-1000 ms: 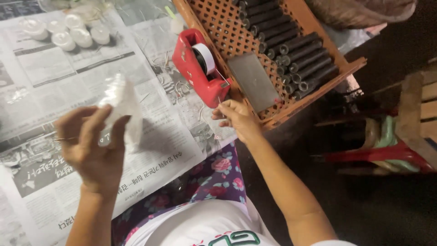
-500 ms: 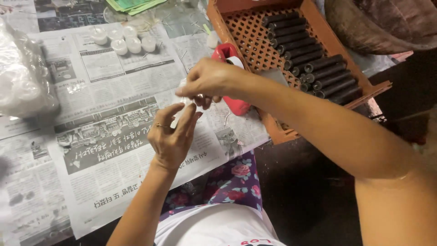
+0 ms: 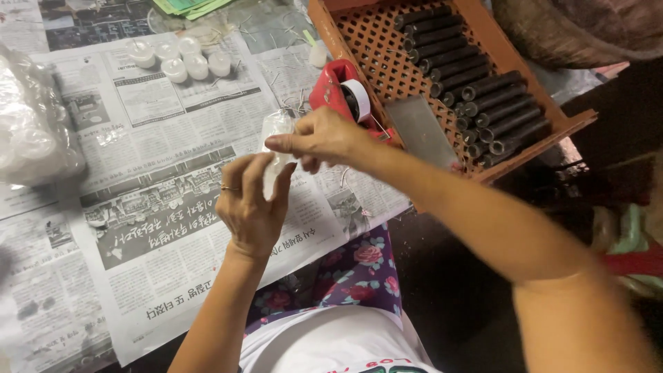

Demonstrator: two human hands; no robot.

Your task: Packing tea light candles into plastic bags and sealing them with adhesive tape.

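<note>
Newspaper sheets (image 3: 159, 207) cover the tabletop, and at the far right lies an orange lattice tray (image 3: 359, 41) carrying rows of dark tubes (image 3: 483, 103) and a flat grey plate (image 3: 421, 131). At the left edge sits a bulging clear bag of pale pieces (image 3: 31, 131), and at the far side a cluster of small white candles (image 3: 181, 59). A red tape dispenser (image 3: 338, 97) stands against the tray's near-left wall. Just near of it, both hands meet over a small clear plastic packet (image 3: 276, 138): the left hand (image 3: 250, 207) has its fingers curled round the packet's lower part, and the right hand (image 3: 321, 138) pinches its top, fingers closed tight. The packet looks light, thin, crinkly and slippery, easily crushed, so a light pinch at its gathered top edge with support underneath probably suits it best.
</note>
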